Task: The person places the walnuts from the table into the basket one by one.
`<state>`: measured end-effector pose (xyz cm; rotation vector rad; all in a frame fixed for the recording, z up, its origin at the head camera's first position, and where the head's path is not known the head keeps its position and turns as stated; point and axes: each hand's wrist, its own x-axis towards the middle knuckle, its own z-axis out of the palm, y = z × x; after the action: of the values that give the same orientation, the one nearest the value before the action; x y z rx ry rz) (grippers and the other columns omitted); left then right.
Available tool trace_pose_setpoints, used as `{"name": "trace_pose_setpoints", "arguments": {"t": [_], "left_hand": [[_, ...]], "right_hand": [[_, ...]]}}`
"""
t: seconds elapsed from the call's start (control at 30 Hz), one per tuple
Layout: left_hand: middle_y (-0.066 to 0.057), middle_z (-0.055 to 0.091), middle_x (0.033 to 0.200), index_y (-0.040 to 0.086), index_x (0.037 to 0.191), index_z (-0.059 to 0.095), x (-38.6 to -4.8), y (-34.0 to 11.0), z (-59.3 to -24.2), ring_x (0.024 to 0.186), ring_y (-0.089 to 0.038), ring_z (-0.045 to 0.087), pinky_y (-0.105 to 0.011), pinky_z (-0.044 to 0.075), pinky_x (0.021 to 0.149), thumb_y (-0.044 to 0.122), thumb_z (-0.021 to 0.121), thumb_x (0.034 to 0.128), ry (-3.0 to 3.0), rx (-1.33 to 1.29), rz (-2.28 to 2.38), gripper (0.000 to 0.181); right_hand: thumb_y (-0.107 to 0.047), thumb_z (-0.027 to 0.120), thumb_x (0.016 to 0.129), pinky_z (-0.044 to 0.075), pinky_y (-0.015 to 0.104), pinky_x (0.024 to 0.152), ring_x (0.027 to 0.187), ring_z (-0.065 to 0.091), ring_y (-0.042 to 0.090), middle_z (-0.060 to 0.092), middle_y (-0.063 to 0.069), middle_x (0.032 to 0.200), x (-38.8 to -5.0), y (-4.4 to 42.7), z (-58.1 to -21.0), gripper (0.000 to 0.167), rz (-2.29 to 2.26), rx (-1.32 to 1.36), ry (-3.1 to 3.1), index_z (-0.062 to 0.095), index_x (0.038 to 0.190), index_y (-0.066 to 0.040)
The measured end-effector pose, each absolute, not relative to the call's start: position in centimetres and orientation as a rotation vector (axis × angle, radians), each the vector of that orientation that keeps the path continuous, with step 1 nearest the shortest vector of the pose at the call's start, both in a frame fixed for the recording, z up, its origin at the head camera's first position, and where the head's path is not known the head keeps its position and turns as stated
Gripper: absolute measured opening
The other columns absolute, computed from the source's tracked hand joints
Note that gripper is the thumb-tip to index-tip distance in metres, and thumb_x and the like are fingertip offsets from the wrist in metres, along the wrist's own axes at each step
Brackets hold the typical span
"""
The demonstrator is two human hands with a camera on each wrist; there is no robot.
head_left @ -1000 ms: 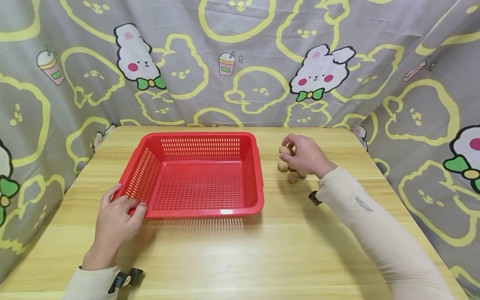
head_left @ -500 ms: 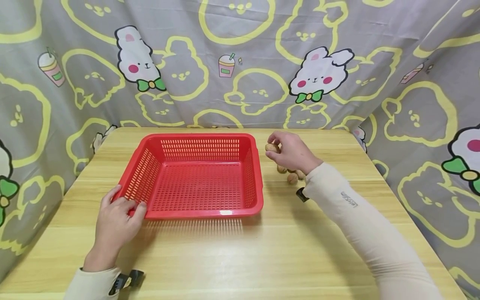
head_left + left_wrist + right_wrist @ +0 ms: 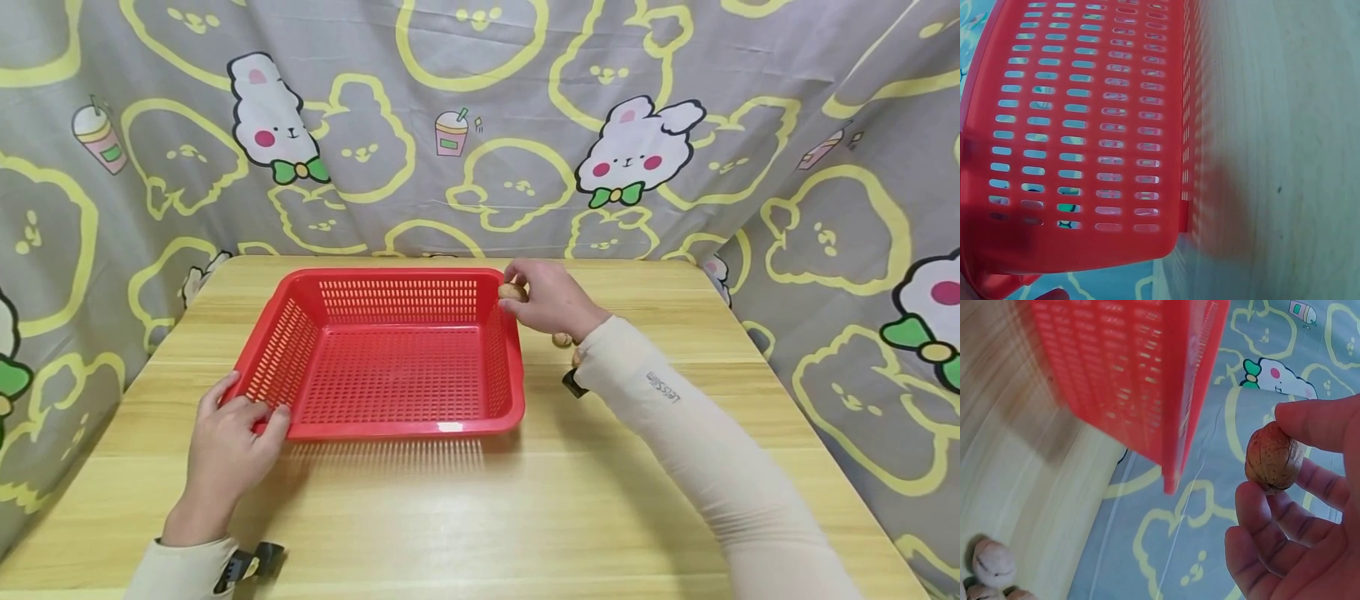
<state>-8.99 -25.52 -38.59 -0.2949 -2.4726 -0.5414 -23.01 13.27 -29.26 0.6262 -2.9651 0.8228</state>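
walnut (image 3: 1271, 459): likely light, hard, rough; best held round its sides
right hand (image 3: 555, 298): partly curled, pinches walnut
left hand (image 3: 227, 446): grips red basket (image 3: 375, 431) corner

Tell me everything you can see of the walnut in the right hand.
The walnut has a roundish brown shell, furrowed and dark-flecked, which looks whole. The right hand pinches it between thumb and fingers, above the wooden table, near the far right corner of the red basket without touching it.

The basket (image 3: 375, 431) stands on the table (image 3: 465, 517), walnuts (image 3: 994, 562) to its right, the curtain (image 3: 517, 100) behind.
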Motion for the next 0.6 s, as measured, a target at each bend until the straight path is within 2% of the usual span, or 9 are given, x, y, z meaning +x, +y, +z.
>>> {"name": "trace_pose_setpoints", "arguments": {"t": [0.17, 0.37, 0.6], "left_hand": [[-0.023, 0.065, 0.067, -0.009, 0.067, 0.067, -9.0, -25.5, -38.5, 0.077, -0.043, 0.064, -0.046, 0.027, 0.111, 0.015, 0.061, 0.0796, -2.473, -0.29, -0.545, 0.028], [-0.024, 0.064, 0.068, -0.01, 0.068, 0.067, -9.0, -25.4, -38.6, 0.079, -0.044, 0.063, -0.046, 0.027, 0.112, 0.015, 0.061, 0.0795, -2.479, -0.277, -0.532, 0.029], [-0.024, 0.065, 0.068, -0.01, 0.068, 0.068, -8.9, -25.4, -38.6, 0.077, -0.043, 0.063, -0.046, 0.026, 0.112, 0.016, 0.062, 0.0786, -2.476, -0.261, -0.536, 0.028]], "right_hand": [[-0.023, 0.072, 0.086, 0.05, 0.033, 0.07, 0.084, 0.055, 0.023, 0.06, 0.009, 0.104, -23.3, 11.8, -28.9, 0.031, 0.817, 0.652, -2.989, 0.059, 0.111, -0.009], [-0.025, 0.071, 0.087, 0.048, 0.033, 0.07, 0.079, 0.053, 0.021, 0.059, 0.007, 0.094, -23.9, 10.2, -28.7, 0.027, 0.802, 0.704, -2.976, 0.058, 0.105, -0.01], [-0.023, 0.069, 0.088, 0.046, 0.032, 0.071, 0.078, 0.053, 0.019, 0.059, 0.006, 0.094, -24.5, 8.0, -28.7, 0.025, 0.789, 0.768, -2.974, 0.058, 0.106, -0.009]]}}
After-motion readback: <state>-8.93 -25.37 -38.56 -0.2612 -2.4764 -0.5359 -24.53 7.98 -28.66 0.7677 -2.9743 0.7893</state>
